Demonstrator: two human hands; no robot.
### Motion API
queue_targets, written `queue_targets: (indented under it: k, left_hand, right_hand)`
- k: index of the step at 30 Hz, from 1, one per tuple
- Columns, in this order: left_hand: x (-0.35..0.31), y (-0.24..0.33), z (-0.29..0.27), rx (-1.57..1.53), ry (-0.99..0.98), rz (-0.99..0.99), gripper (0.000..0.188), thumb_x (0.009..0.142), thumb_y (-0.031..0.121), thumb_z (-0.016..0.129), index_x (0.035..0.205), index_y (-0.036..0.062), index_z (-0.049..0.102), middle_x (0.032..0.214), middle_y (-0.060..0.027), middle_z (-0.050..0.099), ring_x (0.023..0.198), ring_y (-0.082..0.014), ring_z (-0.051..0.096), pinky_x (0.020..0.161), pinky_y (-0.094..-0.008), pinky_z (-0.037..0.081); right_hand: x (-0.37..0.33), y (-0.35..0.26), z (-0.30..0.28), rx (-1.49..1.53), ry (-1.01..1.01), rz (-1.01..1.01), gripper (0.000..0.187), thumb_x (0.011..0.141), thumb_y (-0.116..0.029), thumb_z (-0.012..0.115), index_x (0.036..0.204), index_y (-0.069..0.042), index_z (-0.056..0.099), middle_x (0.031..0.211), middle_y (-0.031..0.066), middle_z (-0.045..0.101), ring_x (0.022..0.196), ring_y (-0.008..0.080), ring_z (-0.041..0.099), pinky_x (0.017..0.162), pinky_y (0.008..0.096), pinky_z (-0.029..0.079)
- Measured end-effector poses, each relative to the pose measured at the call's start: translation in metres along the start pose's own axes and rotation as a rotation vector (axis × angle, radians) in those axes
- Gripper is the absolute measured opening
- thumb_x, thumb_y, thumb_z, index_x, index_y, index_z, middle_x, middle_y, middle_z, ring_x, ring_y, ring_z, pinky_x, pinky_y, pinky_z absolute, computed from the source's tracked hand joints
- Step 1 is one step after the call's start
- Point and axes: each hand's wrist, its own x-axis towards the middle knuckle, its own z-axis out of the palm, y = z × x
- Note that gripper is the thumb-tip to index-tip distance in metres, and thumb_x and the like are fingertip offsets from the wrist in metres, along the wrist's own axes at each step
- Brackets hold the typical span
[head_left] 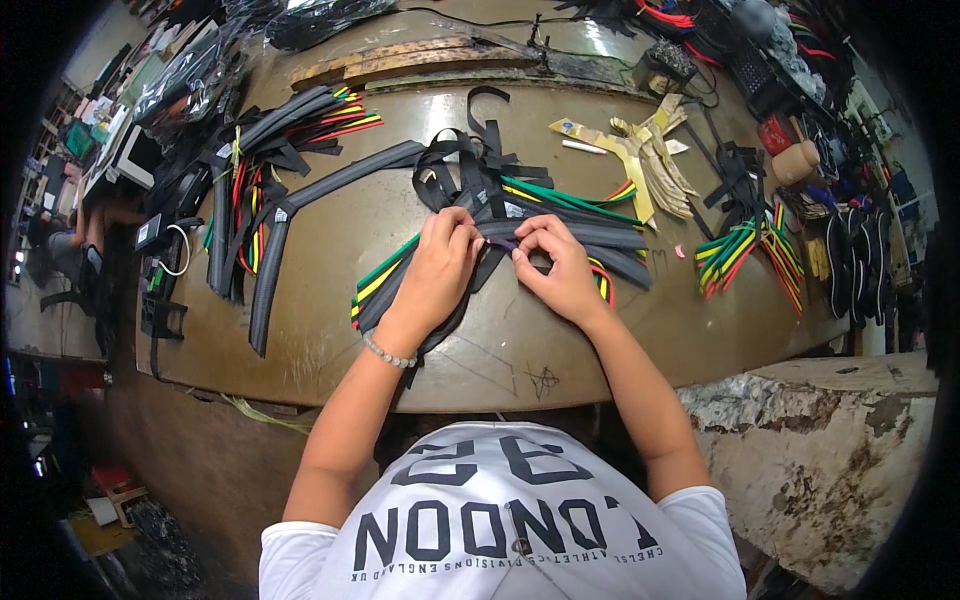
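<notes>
Bundle of flat black, green, yellow and red fabric straps (600, 235) is laid midway on smooth brown table (730, 330). Thin purple strip (502, 243) is pinched over it between closed fingertips of left hand (445, 255) and right hand (555, 268). Left edge is crowded by dark-grey strap pile (221, 240); second multicoloured strap bundle (740, 190) is set toward right edge. Bare surface is seen along front edge, outside both hands.

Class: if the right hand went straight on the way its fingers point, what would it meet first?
Probably the thin purple strip, with the left hand just beyond; depth is unclear.
</notes>
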Motion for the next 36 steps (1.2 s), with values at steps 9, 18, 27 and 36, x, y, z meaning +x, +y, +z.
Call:
queue_targets:
  k: [9,18,27,36]
  left_hand:
    - [-0.002,0.001,0.0,-0.01,0.01,-0.011,0.019,0.081,0.001,0.067,0.094,-0.0027,0.053,0.105,-0.0164,0.052,0.096,-0.0324,0.054,0.085,-0.039,0.047]
    - [0.009,0.009,-0.042,-0.218,0.19,-0.38,0.013,0.094,0.009,0.051,0.091,-0.0038,0.052,0.094,-0.018,0.051,0.082,-0.0318,0.054,0.076,-0.0371,0.046]
    - [-0.025,0.062,-0.059,-0.287,-0.336,-0.408,0.023,0.089,0.019,0.062,0.099,-0.0018,0.059,0.093,-0.018,0.057,0.087,-0.0327,0.059,0.078,-0.0394,0.048]
    - [-0.013,0.037,-0.017,0.338,-0.05,-0.35,0.044,0.071,0.026,0.076,0.102,0.0014,0.057,0.098,-0.0147,0.053,0.094,-0.0321,0.055,0.076,-0.0393,0.048]
  right_hand:
    - [0.0,0.0,0.004,-0.048,-0.008,0.005,0.012,0.078,-0.006,0.067,0.077,0.0,0.057,0.101,0.0097,0.057,0.095,0.0217,0.057,0.085,0.0297,0.045]
    - [0.0,0.004,-0.001,0.009,-0.017,0.009,0.014,0.075,-0.007,0.067,0.073,-0.001,0.055,0.103,0.0111,0.057,0.095,0.0252,0.059,0.083,0.0326,0.047]
    - [0.001,0.001,0.003,-0.035,0.004,-0.031,0.014,0.076,-0.007,0.067,0.073,-0.001,0.054,0.101,0.0113,0.056,0.093,0.0246,0.058,0.081,0.0317,0.047]
    - [0.002,0.001,0.008,-0.1,0.057,-0.066,0.012,0.078,-0.005,0.067,0.076,0.0,0.056,0.098,0.013,0.058,0.086,0.0261,0.06,0.079,0.034,0.049]
